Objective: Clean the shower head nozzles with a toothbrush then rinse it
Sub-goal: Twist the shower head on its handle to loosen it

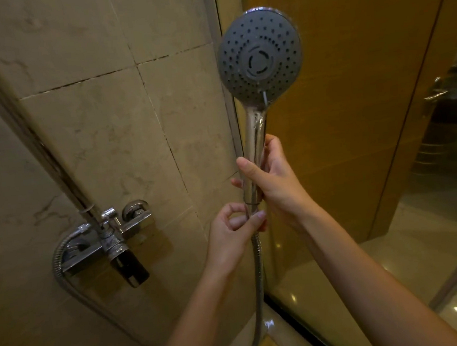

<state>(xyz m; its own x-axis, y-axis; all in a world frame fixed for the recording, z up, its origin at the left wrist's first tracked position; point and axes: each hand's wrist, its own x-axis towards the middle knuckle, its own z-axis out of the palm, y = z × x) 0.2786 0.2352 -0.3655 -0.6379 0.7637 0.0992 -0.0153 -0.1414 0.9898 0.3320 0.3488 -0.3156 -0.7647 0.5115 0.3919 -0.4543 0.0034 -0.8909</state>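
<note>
The shower head (260, 55) is held upright, its round grey nozzle face turned toward me, on a chrome handle. My right hand (274, 178) grips that handle low down. Just below it, my left hand (234, 229) pinches the top of the metal hose (258, 276) where it joins the handle. No toothbrush is in view.
A chrome mixer tap (108, 240) with a dark spout is mounted on the beige tiled wall (106, 128) at lower left; the hose loops down from it. A glass shower partition (354, 105) stands right of the shower head, with a lit floor beyond.
</note>
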